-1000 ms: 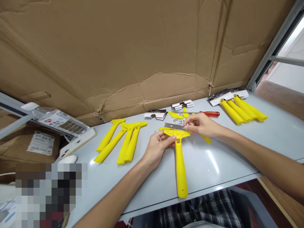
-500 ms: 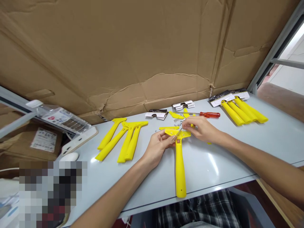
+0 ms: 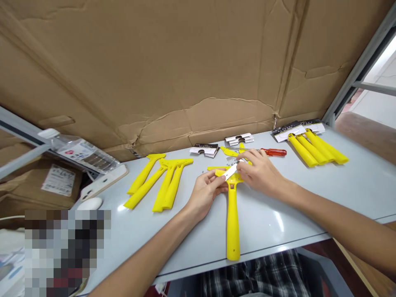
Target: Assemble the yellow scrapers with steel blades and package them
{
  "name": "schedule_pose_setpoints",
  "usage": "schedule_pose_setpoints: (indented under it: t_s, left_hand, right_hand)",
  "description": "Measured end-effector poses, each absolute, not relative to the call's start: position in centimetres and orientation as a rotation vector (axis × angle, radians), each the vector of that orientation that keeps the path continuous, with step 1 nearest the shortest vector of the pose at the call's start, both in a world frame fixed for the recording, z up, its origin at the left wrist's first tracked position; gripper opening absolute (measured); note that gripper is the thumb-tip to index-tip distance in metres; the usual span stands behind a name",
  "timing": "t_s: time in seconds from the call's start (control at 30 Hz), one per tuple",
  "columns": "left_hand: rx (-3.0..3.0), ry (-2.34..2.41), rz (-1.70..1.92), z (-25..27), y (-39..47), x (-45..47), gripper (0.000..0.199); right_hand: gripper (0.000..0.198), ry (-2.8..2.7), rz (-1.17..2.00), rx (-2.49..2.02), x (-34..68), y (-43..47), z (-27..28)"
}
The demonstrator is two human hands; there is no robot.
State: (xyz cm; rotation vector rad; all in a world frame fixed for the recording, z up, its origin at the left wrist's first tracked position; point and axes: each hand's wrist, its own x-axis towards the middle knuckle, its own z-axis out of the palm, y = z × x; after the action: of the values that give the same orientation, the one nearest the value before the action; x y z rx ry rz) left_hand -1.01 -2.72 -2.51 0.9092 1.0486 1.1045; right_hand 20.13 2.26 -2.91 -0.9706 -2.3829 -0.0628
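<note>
A yellow plastic scraper handle points toward me, its wide head at the far end. My left hand grips the left side of that head, the thumb against one end of a flat metal blade. The blade lies slantwise over the head. My right hand pinches the blade's other end, partly covering the head's right side. Beyond the hands lie a yellow head piece and a screwdriver with a red handle. Small parts behind the fingers are hard to make out.
Several yellow scraper handles lie to the left. Carded scrapers rest at the right rear, with folded cards at the back. A cardboard sheet walls the rear. A white power strip and mouse sit at left.
The blade has turned so its broad face shows. My right hand's fingers have shifted and spread slightly while still pinching it. The scraper's handle end has swung a little left.
</note>
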Motion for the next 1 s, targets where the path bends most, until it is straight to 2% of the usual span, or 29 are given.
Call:
schedule_pose_setpoints:
  t_s: [0.13, 0.23, 0.77, 0.9, 0.93, 1.0]
  left_hand:
    - [0.93, 1.062, 1.113, -2.6, -2.8, -1.0, 0.052]
    - [0.967, 1.075, 1.119, -2.8, -2.8, -1.0, 0.056]
    - [1.024, 1.077, 1.155, -3.3, -2.5, -1.3, 0.057]
    - [1.028, 1.076, 1.176, -3.6, -2.5, -1.3, 0.058]
    - [1.039, 1.072, 1.173, -3.6, -2.5, -1.2, 0.058]
    - [1.058, 1.066, 1.157, -3.6, -2.6, -1.2, 0.058]
  right_hand:
    - [0.019, -2.175, 0.49, -0.991, 20.3, 3.2, -3.0]
    - [0.023, -2.005, 0.749, -1.114, 20.5, 3.9, -2.6]
    - [0.032, -1.738, 1.345, -1.05, 21.4, 4.7, -2.1]
    - [0.058, -1.507, 1.603, -0.917, 21.1, 4.2, -2.0]
    - [0.06, -1.465, 1.636, -0.907, 21.0, 4.0, -2.1]
    - [0.051, -1.404, 1.659, -0.896, 20.6, 3.7, -2.1]
